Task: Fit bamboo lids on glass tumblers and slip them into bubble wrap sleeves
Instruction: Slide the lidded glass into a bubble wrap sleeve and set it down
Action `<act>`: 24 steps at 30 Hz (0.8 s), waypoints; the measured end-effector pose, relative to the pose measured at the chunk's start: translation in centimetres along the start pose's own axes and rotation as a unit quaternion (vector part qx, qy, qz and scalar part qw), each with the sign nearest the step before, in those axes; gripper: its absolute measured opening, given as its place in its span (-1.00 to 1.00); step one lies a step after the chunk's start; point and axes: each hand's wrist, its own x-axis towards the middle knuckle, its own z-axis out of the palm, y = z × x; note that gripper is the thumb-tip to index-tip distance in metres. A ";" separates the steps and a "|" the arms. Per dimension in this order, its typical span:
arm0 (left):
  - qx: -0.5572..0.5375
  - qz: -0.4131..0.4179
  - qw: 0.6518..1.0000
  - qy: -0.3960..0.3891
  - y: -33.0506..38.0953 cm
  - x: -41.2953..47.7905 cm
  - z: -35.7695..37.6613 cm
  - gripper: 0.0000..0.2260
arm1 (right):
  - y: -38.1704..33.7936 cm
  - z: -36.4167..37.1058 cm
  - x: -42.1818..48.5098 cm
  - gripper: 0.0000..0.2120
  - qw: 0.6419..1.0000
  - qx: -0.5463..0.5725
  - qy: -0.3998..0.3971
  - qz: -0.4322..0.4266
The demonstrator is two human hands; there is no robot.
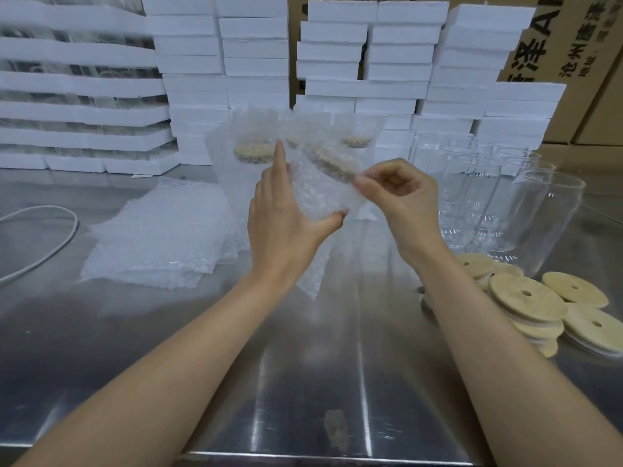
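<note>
1. the sleeved tumbler [323,190] is held up over the steel table [303,382], tilted, with its bamboo lid [332,163] already on and showing through the wrap.
2. left hand [283,217] grips its body, right hand [401,193] pinches the sleeve edge by the lid. i'd say this one's nearly done.
3. just behind it, a few wrapped tumblers [254,153] stand finished.
4. right of it are bare glasses [488,197] and loose lids [529,298], left of it spare sleeves [161,237]. plenty left to do.
</note>
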 end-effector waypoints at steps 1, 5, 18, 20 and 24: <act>-0.007 -0.009 1.000 -0.017 0.0 0.0 0.0 0.05 | -0.5 -0.2 0.2 -0.80 0.999 0.006 0.025 -0.026; -0.135 -0.084 0.985 -0.067 0.3 -0.1 0.4 0.08 | -1.6 0.1 0.4 -0.81 0.990 -0.028 0.089 -0.108; -0.191 -0.055 0.973 -0.116 0.4 -0.5 0.8 -0.02 | 0.8 0.2 0.0 -0.48 0.992 0.055 -0.020 0.108; -0.214 -0.034 0.964 -0.151 0.4 -0.3 0.5 -0.15 | 1.1 -0.3 0.2 -0.59 0.985 0.119 -0.017 0.124; -0.339 -0.059 0.925 -0.159 0.7 0.3 -0.1 -0.64 | 1.4 0.0 0.2 -0.71 0.973 0.170 -0.020 0.158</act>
